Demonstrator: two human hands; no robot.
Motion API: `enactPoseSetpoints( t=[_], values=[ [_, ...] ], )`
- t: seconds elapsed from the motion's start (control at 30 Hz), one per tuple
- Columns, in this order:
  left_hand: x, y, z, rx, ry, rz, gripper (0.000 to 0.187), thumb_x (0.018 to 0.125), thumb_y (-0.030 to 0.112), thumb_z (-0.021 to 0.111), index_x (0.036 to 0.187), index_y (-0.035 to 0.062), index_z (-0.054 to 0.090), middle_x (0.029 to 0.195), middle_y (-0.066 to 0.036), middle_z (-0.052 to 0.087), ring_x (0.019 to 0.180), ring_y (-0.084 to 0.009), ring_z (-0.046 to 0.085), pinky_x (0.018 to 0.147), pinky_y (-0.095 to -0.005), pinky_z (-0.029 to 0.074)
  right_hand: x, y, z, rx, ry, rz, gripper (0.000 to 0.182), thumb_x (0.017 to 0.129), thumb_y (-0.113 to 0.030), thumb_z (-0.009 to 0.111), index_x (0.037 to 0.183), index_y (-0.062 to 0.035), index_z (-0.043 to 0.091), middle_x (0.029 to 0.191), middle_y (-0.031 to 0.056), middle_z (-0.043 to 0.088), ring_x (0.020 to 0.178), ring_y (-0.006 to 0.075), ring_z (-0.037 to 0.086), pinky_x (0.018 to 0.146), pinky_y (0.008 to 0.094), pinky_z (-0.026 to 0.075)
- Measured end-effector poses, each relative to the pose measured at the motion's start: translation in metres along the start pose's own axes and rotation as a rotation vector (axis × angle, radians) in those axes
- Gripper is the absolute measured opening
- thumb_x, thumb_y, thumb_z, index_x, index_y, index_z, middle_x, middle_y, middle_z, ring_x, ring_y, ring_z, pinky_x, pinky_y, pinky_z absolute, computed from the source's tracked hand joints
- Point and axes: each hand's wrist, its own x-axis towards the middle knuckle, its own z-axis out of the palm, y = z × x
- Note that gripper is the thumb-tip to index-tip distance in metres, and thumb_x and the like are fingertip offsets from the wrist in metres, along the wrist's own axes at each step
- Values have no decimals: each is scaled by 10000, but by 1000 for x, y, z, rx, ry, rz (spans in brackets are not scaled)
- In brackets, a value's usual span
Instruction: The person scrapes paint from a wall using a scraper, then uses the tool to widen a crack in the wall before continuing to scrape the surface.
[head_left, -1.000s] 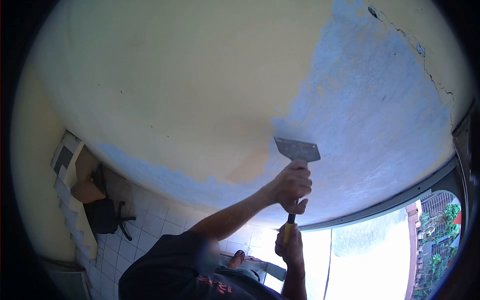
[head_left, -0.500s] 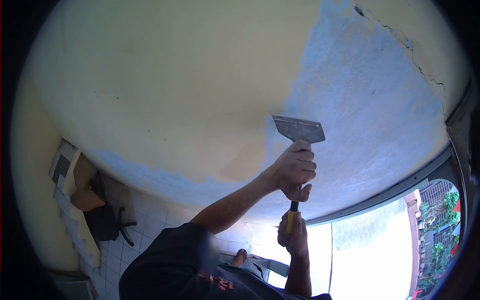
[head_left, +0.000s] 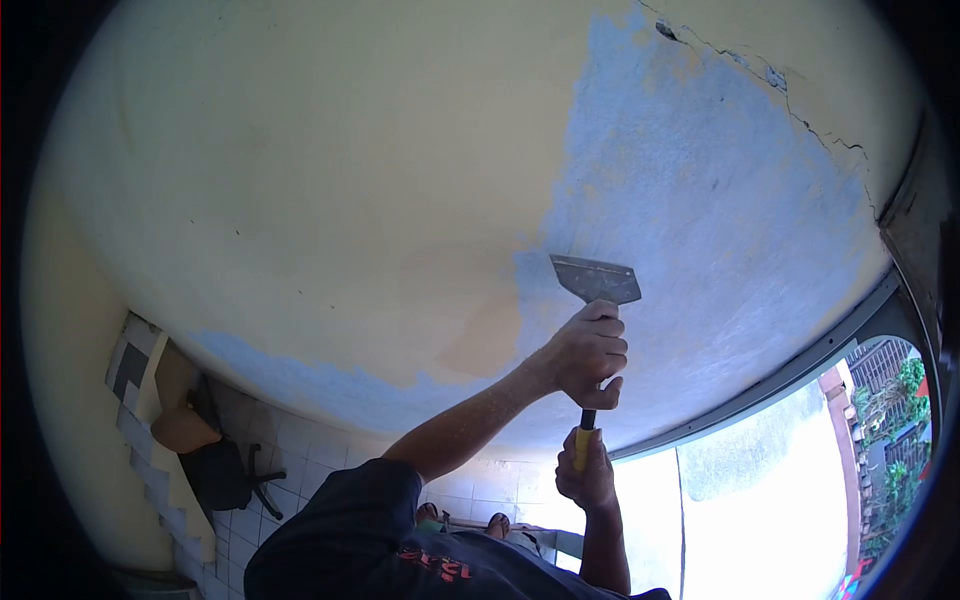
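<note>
My left hand (head_left: 592, 355) is closed around the upper part of a scraper, just under its wide, flat metal blade (head_left: 598, 279). Lower down, my right hand (head_left: 587, 470) grips the yellow end of the handle (head_left: 583, 448); a black section shows between the hands. The blade lies at the wall over a light blue patch (head_left: 690, 190), close to where this meets the cream paint (head_left: 350, 170). Whether the whole blade edge touches the wall cannot be made out.
Jagged cracks (head_left: 795, 112) run across the wall at upper right. A bright opening with a dark frame (head_left: 760, 400) is at lower right. At lower left are a black office chair (head_left: 222, 475) and stepped tiles (head_left: 135, 385). My feet show at the bottom.
The blade has moved down the wall towards me, and my left hand has come down slightly with it. Both hands still hold the tool. The camera view has shifted a little.
</note>
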Motion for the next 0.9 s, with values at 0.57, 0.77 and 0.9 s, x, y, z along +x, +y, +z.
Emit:
enactPoseSetpoints(
  t=[0.57,0.77,0.9],
  values=[
    [9,-2,-3,-6,8,-6,236,573,290,555,436,119,466,473,5,418,551,-178,417,777,-360,360,-6,-11,10,-38,110,12,496,974,-552,297,855,-89,431,503,-23,333,354,58,289,312,215,241],
    [8,3,2,-22,-7,-22,237,593,293,552,439,123,491,465,-6,436,555,-181,428,784,-361,359,-12,-12,17,-42,82,-20,485,963,-575,293,837,-123,416,485,-40,319,329,44,265,301,192,224],
    [18,-2,-4,-22,-32,-6,239,593,293,547,444,111,510,471,-4,457,546,-182,422,780,-355,359,-5,-14,14,-22,101,-17,487,965,-575,283,835,-125,416,488,-44,319,333,37,272,300,190,225]
  ],
)
